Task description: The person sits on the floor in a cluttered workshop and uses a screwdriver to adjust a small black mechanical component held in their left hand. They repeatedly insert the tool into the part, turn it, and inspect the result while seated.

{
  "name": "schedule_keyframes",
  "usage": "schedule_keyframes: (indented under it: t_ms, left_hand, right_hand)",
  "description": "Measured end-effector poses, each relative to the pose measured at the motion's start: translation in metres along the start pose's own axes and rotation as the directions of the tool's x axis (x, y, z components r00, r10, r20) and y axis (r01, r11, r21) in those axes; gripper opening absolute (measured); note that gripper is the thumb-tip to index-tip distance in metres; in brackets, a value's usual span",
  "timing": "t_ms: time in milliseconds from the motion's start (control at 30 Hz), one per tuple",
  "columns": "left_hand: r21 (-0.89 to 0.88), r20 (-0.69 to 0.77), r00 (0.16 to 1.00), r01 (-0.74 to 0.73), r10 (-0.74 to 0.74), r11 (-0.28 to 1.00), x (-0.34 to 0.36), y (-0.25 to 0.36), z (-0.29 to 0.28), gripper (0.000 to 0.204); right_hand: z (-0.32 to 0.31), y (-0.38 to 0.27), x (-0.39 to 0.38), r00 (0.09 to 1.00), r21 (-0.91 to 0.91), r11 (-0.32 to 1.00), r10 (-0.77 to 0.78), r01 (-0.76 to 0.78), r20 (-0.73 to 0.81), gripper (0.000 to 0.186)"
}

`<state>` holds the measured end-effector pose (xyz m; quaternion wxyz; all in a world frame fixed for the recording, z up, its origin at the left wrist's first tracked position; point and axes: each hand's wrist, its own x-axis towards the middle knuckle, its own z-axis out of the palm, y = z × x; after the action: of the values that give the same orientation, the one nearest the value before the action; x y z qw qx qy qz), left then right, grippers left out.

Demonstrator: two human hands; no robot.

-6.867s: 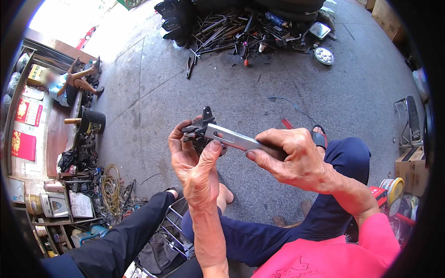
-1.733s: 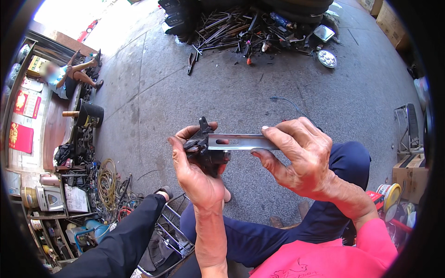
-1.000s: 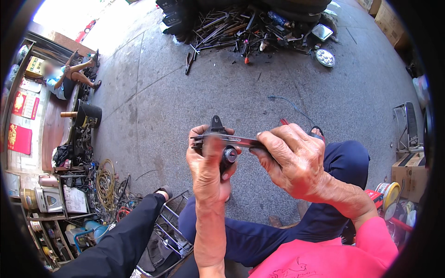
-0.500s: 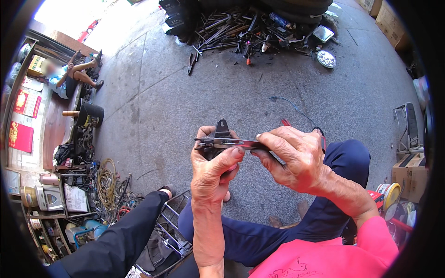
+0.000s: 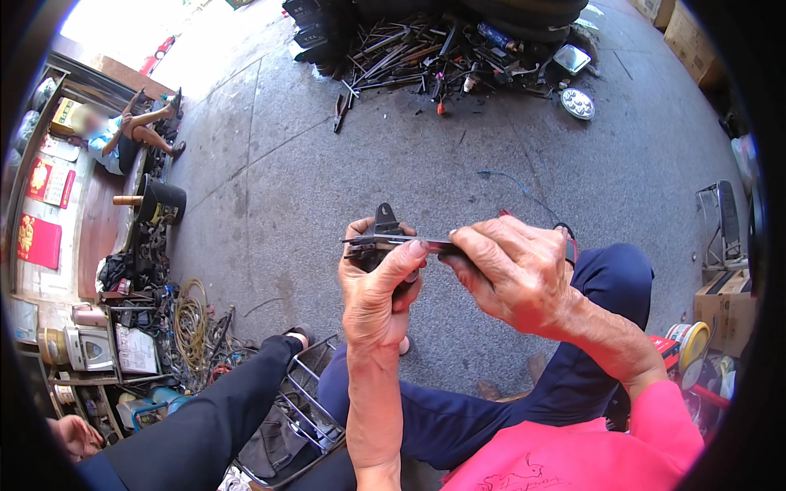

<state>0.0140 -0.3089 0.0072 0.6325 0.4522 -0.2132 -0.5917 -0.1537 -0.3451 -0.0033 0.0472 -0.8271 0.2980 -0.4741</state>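
Observation:
A small black metal bracket (image 5: 386,219) with a slotted, rounded tab standing up is gripped in my left hand (image 5: 372,299), its fingers curled around it and the thumb pressed on top. Across the bracket lies a flat, narrow metal strip (image 5: 435,245), seen nearly edge-on. My right hand (image 5: 528,274) pinches the strip's right end between thumb and fingers. Whether strip and bracket are joined is hidden by my left thumb. Both hands are closed above the grey floor, in front of my knees.
At the far side lies a pile of metal tools and rods (image 5: 409,53), with pliers (image 5: 340,112) at its edge. A co-worker's black-trousered leg (image 5: 209,401) and hand (image 5: 78,438) are at lower left, beside a metal rack (image 5: 315,393). Cardboard boxes (image 5: 725,311) stand right.
The strip has tilted to nearly edge-on, and the bracket has risen slightly. My left thumb now covers more of the strip. A co-worker's hand has appeared at lower left.

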Motion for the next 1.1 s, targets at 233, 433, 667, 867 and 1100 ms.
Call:
schedule_keyframes:
  t_ms: [233,433,667,867,1100]
  left_hand:
    - [0.001,0.039,0.998,-0.044,0.044,0.999,0.0,0.006,0.012,0.038]
    - [0.015,0.058,0.998,0.017,-0.017,1.0,0.001,0.004,0.01,0.056]
    - [-0.025,0.05,0.997,-0.05,0.051,0.998,0.001,-0.001,0.015,0.057]
    - [0.091,-0.012,0.992,-0.124,0.126,0.988,-0.002,-0.001,0.022,0.051]
    - [0.128,-0.026,0.989,-0.139,0.143,0.982,-0.004,-0.001,0.018,0.047]
  right_hand:
    - [-0.008,0.0,0.008,0.999,0.014,0.999,0.029,-0.028,-0.034,0.029]
    - [-0.008,0.008,0.004,0.995,-0.051,0.997,-0.067,0.063,-0.081,0.03]
    - [-0.006,0.006,-0.001,0.998,-0.058,0.997,-0.056,0.057,0.022,0.033]
    - [-0.009,0.003,0.0,0.993,-0.113,0.989,-0.088,0.096,0.073,0.033]
    - [-0.003,0.006,-0.004,0.99,0.036,0.998,-0.054,0.05,0.127,0.035]
